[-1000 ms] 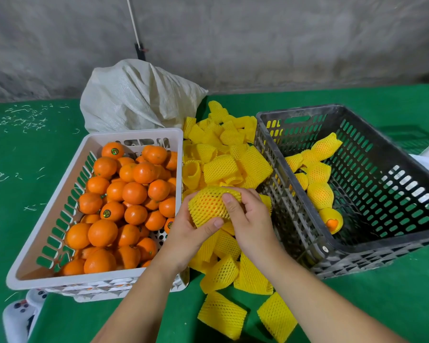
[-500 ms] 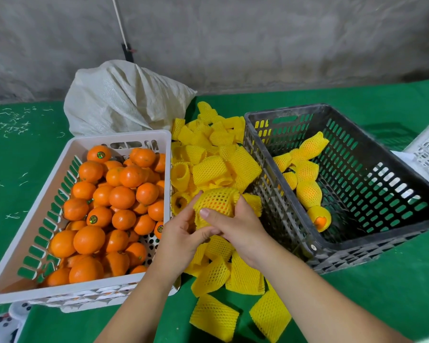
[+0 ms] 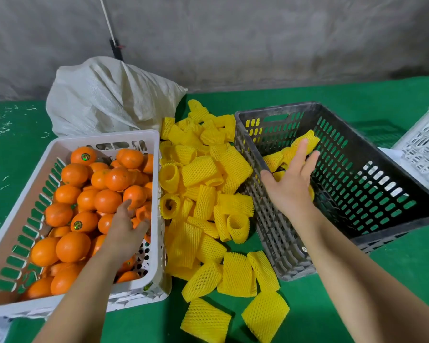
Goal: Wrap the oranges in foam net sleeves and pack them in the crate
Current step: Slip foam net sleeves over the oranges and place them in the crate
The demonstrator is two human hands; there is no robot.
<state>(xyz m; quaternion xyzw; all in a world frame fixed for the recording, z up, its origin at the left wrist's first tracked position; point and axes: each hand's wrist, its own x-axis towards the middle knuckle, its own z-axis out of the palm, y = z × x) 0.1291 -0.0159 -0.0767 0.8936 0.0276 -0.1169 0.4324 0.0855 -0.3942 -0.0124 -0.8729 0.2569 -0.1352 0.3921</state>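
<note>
Bare oranges (image 3: 72,248) fill the white crate (image 3: 156,184) on the left. My left hand (image 3: 126,229) is down among them near the crate's right wall, fingers and thumb curling round an orange (image 3: 141,212) that is mostly hidden. Loose yellow foam net sleeves (image 3: 203,174) are heaped between the two crates. The dark grey crate (image 3: 278,108) on the right holds several wrapped oranges (image 3: 305,141) at its far left side. Over them hovers my right hand (image 3: 292,179), fingers spread and straight, holding nothing.
A pale woven sack (image 3: 109,100) slumps behind the white crate against the grey wall. Another white crate (image 3: 424,144) shows at the right edge. Everything sits on a green mat (image 3: 394,280), with more sleeves (image 3: 206,320) lying near the front.
Both hands held a sleeved orange over the sleeve pile. Now they have parted: the right hand went into the dark crate and holds nothing, the left went into the white crate onto an orange.
</note>
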